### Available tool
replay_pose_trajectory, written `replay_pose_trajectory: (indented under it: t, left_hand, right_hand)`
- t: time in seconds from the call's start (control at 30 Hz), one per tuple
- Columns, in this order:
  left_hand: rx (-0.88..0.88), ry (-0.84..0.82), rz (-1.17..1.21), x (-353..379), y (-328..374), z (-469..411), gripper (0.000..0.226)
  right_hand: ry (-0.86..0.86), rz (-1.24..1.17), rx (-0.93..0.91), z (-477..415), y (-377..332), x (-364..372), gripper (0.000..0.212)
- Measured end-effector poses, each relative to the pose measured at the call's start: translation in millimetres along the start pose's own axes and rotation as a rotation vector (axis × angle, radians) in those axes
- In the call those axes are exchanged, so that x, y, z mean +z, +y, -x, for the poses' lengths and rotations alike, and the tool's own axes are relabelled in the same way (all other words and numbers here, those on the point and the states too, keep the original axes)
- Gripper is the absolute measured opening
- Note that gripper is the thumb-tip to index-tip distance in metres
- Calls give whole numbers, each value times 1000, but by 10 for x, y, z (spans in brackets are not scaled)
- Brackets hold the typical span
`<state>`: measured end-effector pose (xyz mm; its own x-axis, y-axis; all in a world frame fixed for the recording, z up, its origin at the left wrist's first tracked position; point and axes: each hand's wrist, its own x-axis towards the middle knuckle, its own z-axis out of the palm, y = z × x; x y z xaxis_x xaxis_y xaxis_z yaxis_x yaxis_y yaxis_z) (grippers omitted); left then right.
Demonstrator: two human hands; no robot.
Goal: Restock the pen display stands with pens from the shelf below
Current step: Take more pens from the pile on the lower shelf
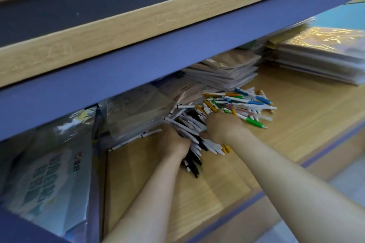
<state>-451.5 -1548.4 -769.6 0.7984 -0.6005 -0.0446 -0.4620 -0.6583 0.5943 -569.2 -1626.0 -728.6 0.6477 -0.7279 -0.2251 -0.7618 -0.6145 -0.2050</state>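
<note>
Item: heap of white, black and colour-clipped plastic pens, mid pale wooden lower shelf. Left hand and right hand both clasp a splayed bundle at its near-left edge. Risk, as judged: crossed barrels slipping free on lifting and rolling off the near lip.

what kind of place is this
Likely a stationery shop or its stockroom: a heap of loose pens on a wooden shelf, with stacks of plastic-wrapped notebooks behind it.
</note>
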Motion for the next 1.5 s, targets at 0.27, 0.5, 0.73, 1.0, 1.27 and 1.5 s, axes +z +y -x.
replay_pose_trajectory:
  t: [0.27,0.5,0.73,1.0,1.27,1.5]
  left_hand:
    - [-16,-91,395,-165,-50,109,59]
    - [-34,44,716,-263,-180,176,52]
    - [-233,-93,1044,-345,-183,182,13]
    - [-341,-380,1660,-324,149,361,19]
    - [-39,-97,1341,-69,559,720,7]
    - [-77,-231,1221,9,876,1119,15]
  right_hand:
    - [-184,-245,-37,25,66,-135,26]
    - [-140,-705,88,11,176,-70,15]
    - [7,-1365,124,238,415,6,10]
    - [-219,-1827,55,682,254,230,22]
    - [-254,-1738,-101,929,225,366,31]
    - [-195,-1825,60,1330,449,235,26]
